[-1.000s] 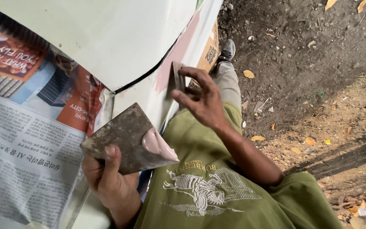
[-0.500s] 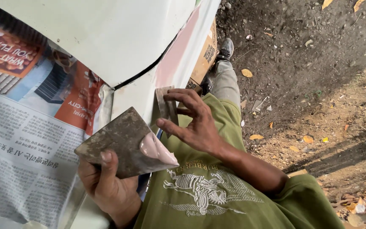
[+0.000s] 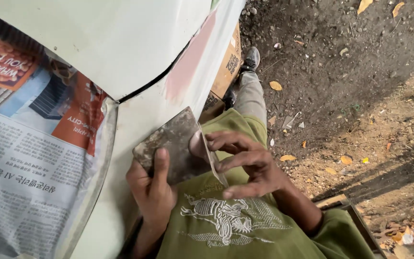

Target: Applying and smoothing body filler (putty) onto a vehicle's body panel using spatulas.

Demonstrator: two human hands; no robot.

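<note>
Loading filler from the board

Left hand (image 3: 154,189) grips board (image 3: 176,146); right hand (image 3: 250,165) pinches scraper (image 3: 214,160); pink patch (image 3: 188,64) at 12 o'clock, unsmoothed.

Outdoor site, daylight. Bare dark soil (image 3: 341,72) fills twelve to three o'clock, scattered with dry yellow leaves (image 3: 275,85) and small stones. A white painted panel (image 3: 97,43) occupies eleven o'clock, with a pink patch (image 3: 188,64) near its edge. Newspaper (image 3: 25,163) covers nine o'clock. A cardboard box (image 3: 226,72) lies at twelve o'clock.
</note>
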